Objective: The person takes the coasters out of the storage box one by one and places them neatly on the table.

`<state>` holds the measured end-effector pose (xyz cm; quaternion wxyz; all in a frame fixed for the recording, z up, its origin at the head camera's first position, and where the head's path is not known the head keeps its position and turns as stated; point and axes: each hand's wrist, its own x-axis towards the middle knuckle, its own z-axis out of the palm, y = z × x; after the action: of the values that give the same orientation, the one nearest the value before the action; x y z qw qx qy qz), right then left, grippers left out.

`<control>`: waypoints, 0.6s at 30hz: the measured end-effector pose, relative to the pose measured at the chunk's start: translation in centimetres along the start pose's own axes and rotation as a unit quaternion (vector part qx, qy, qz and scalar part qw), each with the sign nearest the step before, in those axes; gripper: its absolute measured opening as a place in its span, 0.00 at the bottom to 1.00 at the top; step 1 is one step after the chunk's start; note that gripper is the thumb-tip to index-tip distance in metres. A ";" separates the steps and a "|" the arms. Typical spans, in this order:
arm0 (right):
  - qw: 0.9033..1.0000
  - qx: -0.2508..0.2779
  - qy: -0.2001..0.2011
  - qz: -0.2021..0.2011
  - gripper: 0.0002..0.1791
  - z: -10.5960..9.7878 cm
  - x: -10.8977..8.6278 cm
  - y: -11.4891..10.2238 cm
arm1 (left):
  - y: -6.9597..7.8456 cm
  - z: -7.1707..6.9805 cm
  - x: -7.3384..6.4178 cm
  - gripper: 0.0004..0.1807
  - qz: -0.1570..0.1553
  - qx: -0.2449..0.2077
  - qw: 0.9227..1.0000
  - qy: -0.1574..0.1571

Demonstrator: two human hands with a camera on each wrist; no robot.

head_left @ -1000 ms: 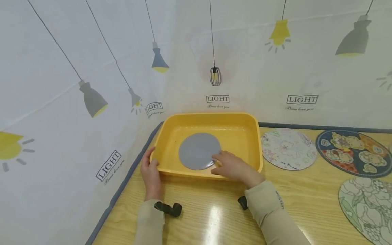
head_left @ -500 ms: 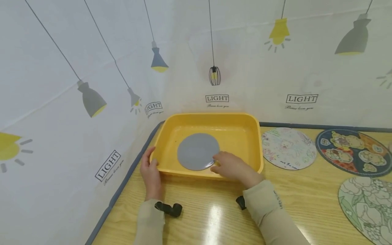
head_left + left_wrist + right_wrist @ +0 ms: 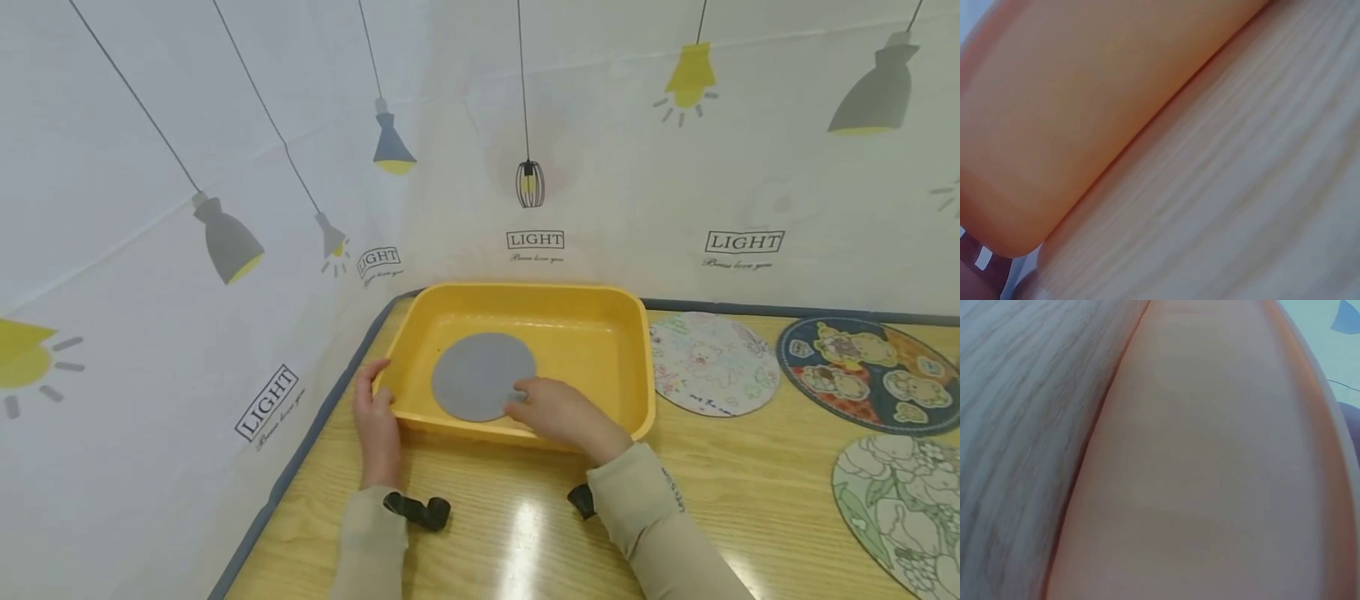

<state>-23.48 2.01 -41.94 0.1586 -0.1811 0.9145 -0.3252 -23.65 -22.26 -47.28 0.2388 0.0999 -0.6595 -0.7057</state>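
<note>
A yellow rectangular tray (image 3: 600,333) stands on the wooden table in the head view. Inside it lies a plain grey round mat (image 3: 480,375). My left hand (image 3: 377,425) grips the tray's front left corner, thumb over the rim. Reaching over the front rim, my right hand (image 3: 562,412) pinches the mat's right edge between thumb and fingers. In the left wrist view, the tray's outer wall (image 3: 1072,125) fills the upper left, with a bit of the hand at the bottom corner. The right wrist view is mostly tray wall (image 3: 1197,456); little of that hand shows.
Right of the tray lie a white round mat with coloured drawings (image 3: 712,367), a dark round mat with bear pictures (image 3: 866,375) and a green floral round mat (image 3: 892,500). A lamp-printed white cloth (image 3: 622,208) closes the back and left.
The right hand and the grey mat have shifted slightly left, and the glare on the mat's edge is gone. The left hand keeps its grip on the tray corner.
</note>
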 end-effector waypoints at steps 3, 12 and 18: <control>0.999 -0.034 0.007 0.003 0.27 0.1 0.1 0.0 | -0.1 0.0 0.0 0.25 0.005 0.018 1.000 -0.008; 0.998 -0.057 0.019 -0.009 0.23 0.4 0.1 -0.3 | -0.2 -0.1 -0.1 0.26 0.013 0.065 0.997 -0.025; 1.000 -0.009 0.009 -0.003 0.29 0.3 0.1 -0.3 | -0.3 0.1 0.0 0.25 0.016 0.063 0.998 -0.025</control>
<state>-23.37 1.65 -41.96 0.1473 -0.1825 0.9181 -0.3194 -23.72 -22.18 -47.54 0.2263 0.0863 -0.7100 -0.6612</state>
